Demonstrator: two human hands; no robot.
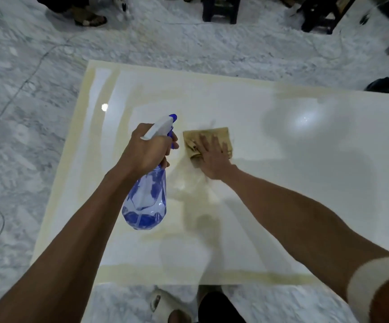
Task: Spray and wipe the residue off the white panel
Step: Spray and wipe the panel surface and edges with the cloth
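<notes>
Blue-tinted plastic, the spray bottle (pixel 145 197) is hanging ready in our left hand (pixel 147 149), fingers wrapped round its neck, while our right hand (pixel 213 157), spread flat, is pressing the tan cloth (pixel 206 136) onto the white panel (pixel 305 183) lying on the floor; yellowish residue (pixel 81 127) is banding its edges.

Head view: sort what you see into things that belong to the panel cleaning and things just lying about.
Part of the job:
- spray bottle, held in the left hand
- tan cloth, pressed flat under the right hand
- white panel with yellowish residue bands

Just lying about:
- cable on the marble floor
- dark stool legs
- sandal
</notes>
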